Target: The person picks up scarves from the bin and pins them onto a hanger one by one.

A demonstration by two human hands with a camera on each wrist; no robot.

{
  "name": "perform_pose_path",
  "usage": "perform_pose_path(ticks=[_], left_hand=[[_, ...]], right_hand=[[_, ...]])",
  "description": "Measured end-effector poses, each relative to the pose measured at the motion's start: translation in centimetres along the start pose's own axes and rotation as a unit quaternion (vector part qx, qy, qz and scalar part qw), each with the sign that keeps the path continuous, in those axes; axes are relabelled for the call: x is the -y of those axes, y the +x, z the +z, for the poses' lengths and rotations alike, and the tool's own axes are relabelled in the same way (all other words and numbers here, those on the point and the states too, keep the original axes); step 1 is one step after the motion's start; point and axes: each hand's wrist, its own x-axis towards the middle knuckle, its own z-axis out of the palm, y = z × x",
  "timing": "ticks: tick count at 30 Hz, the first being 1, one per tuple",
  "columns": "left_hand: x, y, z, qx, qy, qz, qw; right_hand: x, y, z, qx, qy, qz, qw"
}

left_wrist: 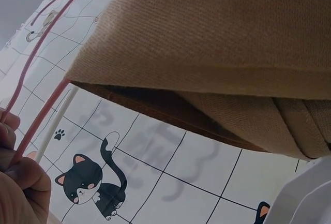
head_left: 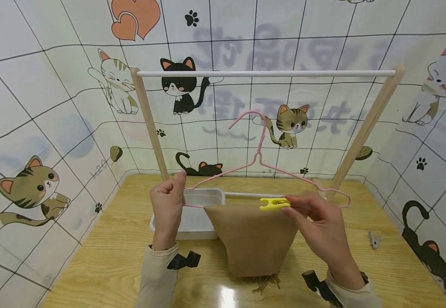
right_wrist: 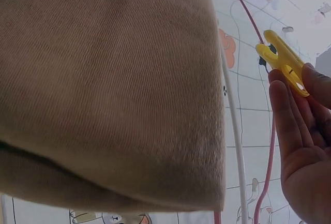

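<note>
A brown scarf [head_left: 255, 244] with a fringed lower end hangs folded over the bottom bar of a pink hanger [head_left: 238, 169]. My left hand [head_left: 167, 209] grips the hanger's left end, fingers curled round the wire. In the left wrist view the fold of the scarf [left_wrist: 207, 38] lies over the pink bar, its layers parted underneath. Between thumb and fingers, my right hand [head_left: 321, 226] pinches a yellow clothespin [head_left: 273, 204], whose jaw end points left at the scarf's top edge. The right wrist view shows the clothespin [right_wrist: 284, 61] beside the scarf, apart from the cloth.
Behind the hanger stands a rack with a white rod [head_left: 265, 74] and wooden posts [head_left: 369, 128]. A white tray [head_left: 196, 235] sits on the wooden table [head_left: 103, 256] at the left, partly behind the scarf. One grey clothespin [head_left: 374, 240] lies at the right.
</note>
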Motion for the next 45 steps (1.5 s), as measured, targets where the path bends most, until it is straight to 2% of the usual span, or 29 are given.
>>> perform_pose_path(ticks=[7,19,26,30,45], left_hand=[[0.1,0.0,0.0,0.005,-0.011,0.008,0.9999],[0.0,0.1,0.1,0.006,-0.014,0.01,0.9998],[0.0,0.1,0.3,0.01,-0.025,0.018,0.9995],[-0.1,0.1,0.3,0.008,-0.023,0.015,0.9996],[-0.1,0.0,0.4,0.005,-0.021,0.015,0.9997]], right_hand=[[0.4,0.6,1.4,0.013,-0.015,0.012,1.0],[0.7,0.9,3.7,0.038,0.019,0.024,0.999],[0.3,1.1,4.8,0.022,0.028,-0.029,0.999],[0.4,1.3,5.3,0.024,0.024,-0.028,0.999],[0.3,1.6,7.4,0.037,0.012,0.018,0.999]])
